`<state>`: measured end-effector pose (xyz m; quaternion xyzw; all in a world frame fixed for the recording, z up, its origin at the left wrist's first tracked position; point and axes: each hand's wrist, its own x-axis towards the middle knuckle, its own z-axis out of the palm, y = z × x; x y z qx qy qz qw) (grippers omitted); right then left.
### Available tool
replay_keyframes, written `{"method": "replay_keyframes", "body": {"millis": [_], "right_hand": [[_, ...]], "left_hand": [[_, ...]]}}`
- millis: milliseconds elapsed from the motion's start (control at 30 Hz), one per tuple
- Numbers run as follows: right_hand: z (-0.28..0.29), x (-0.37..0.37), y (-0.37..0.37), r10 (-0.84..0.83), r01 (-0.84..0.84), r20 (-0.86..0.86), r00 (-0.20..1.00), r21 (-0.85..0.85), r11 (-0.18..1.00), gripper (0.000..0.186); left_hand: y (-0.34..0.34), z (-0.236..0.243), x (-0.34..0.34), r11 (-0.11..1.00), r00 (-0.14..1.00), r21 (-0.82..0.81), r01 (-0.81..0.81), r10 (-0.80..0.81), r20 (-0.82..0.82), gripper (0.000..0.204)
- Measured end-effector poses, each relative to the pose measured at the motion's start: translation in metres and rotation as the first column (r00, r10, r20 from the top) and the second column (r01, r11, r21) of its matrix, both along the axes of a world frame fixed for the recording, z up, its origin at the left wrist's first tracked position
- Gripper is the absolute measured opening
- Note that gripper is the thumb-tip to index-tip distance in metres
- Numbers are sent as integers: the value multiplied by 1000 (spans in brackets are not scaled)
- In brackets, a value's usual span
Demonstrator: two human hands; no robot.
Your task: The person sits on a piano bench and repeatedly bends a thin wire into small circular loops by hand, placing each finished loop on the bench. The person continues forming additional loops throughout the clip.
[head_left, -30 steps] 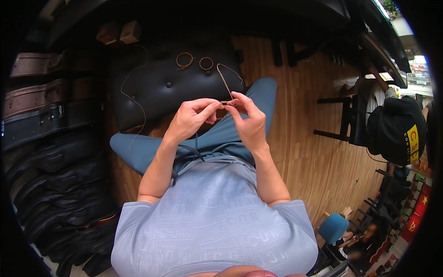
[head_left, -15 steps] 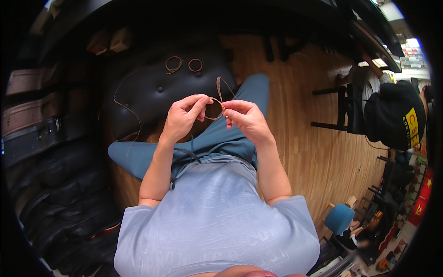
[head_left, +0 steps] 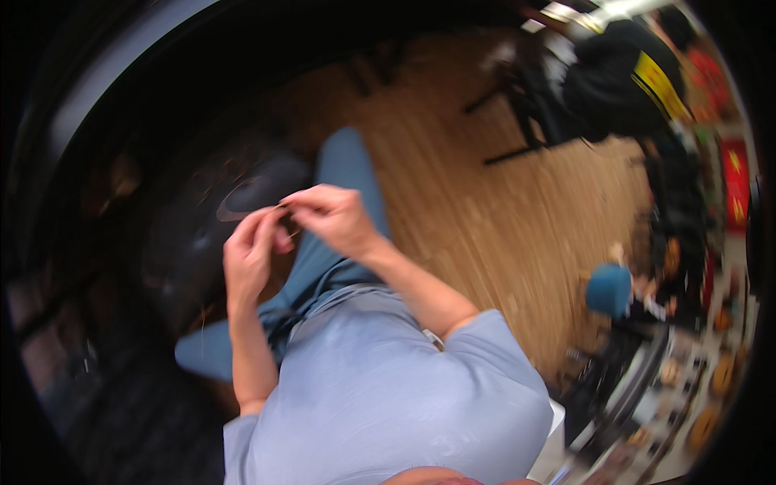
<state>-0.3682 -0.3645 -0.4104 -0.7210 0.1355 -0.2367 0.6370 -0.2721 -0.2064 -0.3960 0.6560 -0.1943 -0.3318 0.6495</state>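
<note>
My left hand and my right hand meet over the lap, fingertips pinched close together. Between them they grip a thin brown strip, whose loose part curves out beyond the left fingers. Motion blur hides how it is looped at the fingertips. Under and beyond the hands is a black tufted seat. Blurred thin brown rings lie toward its far side.
My blue-grey trouser legs are spread around the seat's near side. Wooden floor extends to the right. A person in black sits at the far right, by black chair legs. A blue stool stands farther right.
The view has swung right, so hands and seat now appear farther left and the room has shifted. Both hands keep hold of the strip; its loose part now points left rather than upward.
</note>
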Motion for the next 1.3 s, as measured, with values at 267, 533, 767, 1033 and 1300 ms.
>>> {"method": "replay_keyframes", "body": {"millis": [267, 533, 767, 1033, 1300], "right_hand": [[4, -25, -13, 137, -61, -158, 978, 409, 911, 18], [5, -48, -33, 22, 13, -176, 984, 193, 981, 20], [6, -53, -37, -60, 76, -142, 988, 109, 991, 17], [10, -53, -35, -232, 193, -179, 956, -212, 958, 16], [27, -55, -39, -22, 76, -231, 973, 228, 971, 18]], "left_hand": [[-15, -14, -9, 993, 991, 96, -65, 54, 121, 27], [-38, -10, -14, 994, 953, 95, 52, -78, 292, 25], [-47, -7, -16, 991, 959, 125, 55, -88, 271, 23], [-49, -23, -19, 994, 964, -78, -72, 89, 252, 17], [-44, -18, -18, 999, 798, -10, -50, 46, 601, 26]]}}
